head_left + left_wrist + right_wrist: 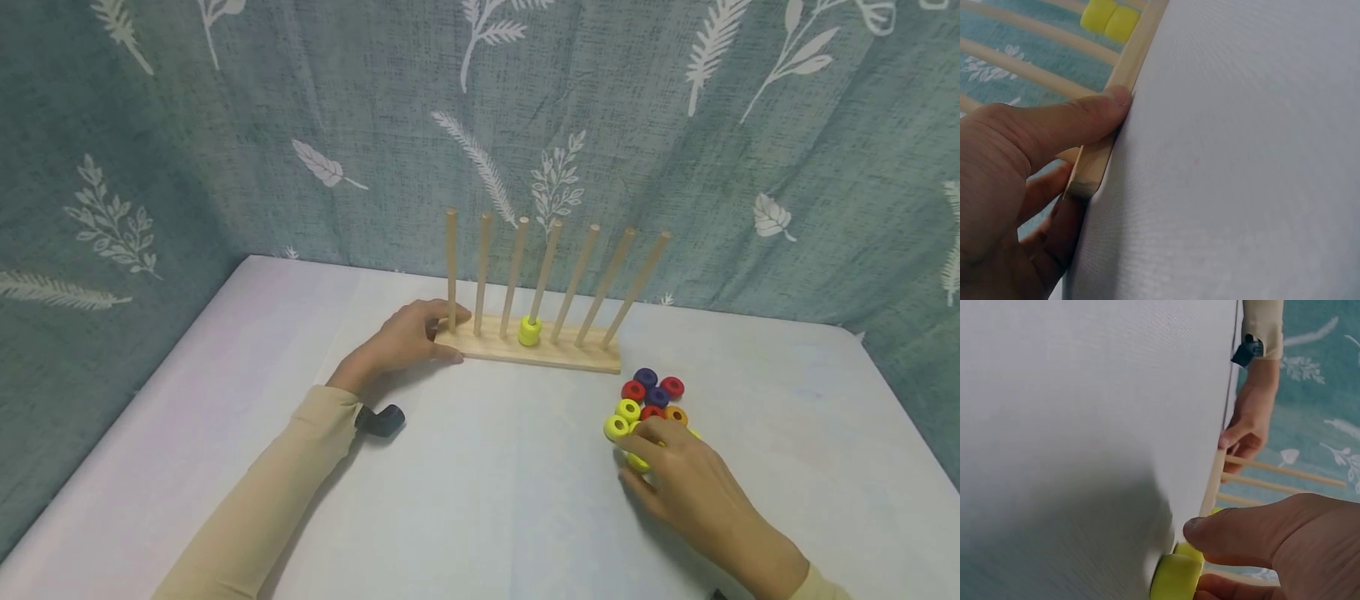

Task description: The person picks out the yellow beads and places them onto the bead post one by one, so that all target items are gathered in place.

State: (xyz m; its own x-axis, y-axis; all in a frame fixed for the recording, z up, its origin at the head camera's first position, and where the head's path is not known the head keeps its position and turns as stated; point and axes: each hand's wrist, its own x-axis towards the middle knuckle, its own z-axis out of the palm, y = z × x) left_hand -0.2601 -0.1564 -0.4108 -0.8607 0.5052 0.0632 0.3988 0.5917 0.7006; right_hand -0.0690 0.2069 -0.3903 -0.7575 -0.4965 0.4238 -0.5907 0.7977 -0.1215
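Observation:
My left hand (408, 337) grips the left end of a wooden peg rack (540, 354), thumb along the front edge and fingers behind. Upright wooden pegs rise from the rack, and two yellow beads (1110, 20) sit stacked on the middle peg. At the right, my right hand (686, 483) reaches over a cluster of ring-shaped beads, thumb and index finger apart on either side of a yellow bead (639, 462). In the right wrist view, the thumb (1241, 534) extends above a near yellow bead (1175, 579). The palm hides part of the cluster.
Dark blue beads (646, 378), red beads (672, 387), an orange bead (677, 416) and more yellow beads (617, 428) lie close together right of the rack. A white table (465, 492) carries everything. Behind it hangs a teal leaf-patterned curtain (360, 108).

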